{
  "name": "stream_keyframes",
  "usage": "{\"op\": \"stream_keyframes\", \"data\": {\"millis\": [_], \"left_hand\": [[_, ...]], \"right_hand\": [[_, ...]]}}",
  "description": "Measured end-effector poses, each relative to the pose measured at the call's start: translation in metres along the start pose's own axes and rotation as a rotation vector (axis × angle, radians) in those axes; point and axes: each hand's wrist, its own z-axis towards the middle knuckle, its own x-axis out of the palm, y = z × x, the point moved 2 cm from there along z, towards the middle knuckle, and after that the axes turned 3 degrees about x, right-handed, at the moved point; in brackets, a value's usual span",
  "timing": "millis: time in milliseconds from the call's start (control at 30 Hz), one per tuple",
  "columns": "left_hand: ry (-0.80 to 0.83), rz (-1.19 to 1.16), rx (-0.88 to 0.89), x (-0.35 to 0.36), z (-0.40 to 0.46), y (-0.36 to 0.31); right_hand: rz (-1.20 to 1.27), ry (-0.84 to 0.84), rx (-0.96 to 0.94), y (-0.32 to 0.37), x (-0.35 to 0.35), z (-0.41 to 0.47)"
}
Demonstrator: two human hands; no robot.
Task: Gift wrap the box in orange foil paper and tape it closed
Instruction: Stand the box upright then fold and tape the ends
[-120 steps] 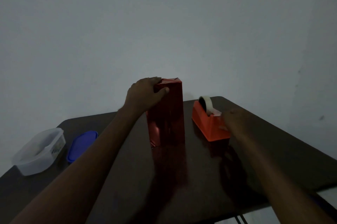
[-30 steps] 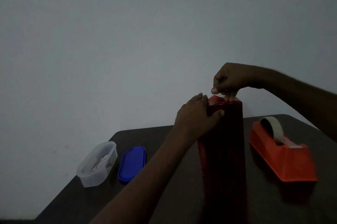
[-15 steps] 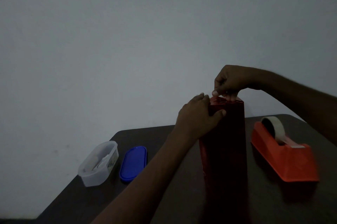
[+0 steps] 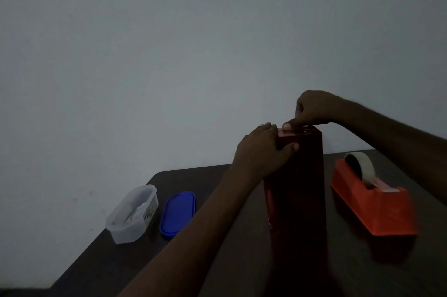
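The left hand (image 4: 262, 151) is gripping the upright wrapped box (image 4: 296, 190) near its top; the right hand's (image 4: 312, 109) curled fingers (image 4: 289, 124) are pressing its top face.

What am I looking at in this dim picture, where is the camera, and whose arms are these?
No machine here: a person wears a wide-angle camera on the head, so you look forward and down along their own arms. On the dark brown table stands a tall upright box wrapped in orange-red foil paper. The left hand grips its upper left edge, thumb on the near face. The right hand reaches over and presses fingertips on the folded top; whether tape is under them is too dark to tell. Right of the box sits an orange plastic tape dispenser. At the left lie a clear plastic tub and a blue oval lid.
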Motion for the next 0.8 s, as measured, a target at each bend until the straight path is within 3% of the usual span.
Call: {"op": "stream_keyframes", "data": {"millis": [267, 400, 467, 633, 800], "left_hand": [[-0.004, -0.005, 0.02, -0.001, 0.002, -0.001], [0.027, -0.106, -0.032, -0.004, 0.005, 0.002], [0.037, -0.201, -0.091, -0.01, 0.008, 0.003], [-0.112, -0.413, -0.357, -0.017, 0.031, 0.01], [-0.041, -0.528, -0.575, -0.005, 0.048, 0.02]], "right_hand": [[0.5, 0.014, 0.166, -0.013, 0.019, -0.02], [0.576, 0.082, 0.216, -0.006, 0.033, -0.031], [0.622, 0.062, 0.226, -0.006, 0.034, -0.033], [0.644, 0.029, 0.233, -0.004, 0.036, -0.036], [0.624, -0.001, 0.262, -0.004, 0.038, -0.035]]}}
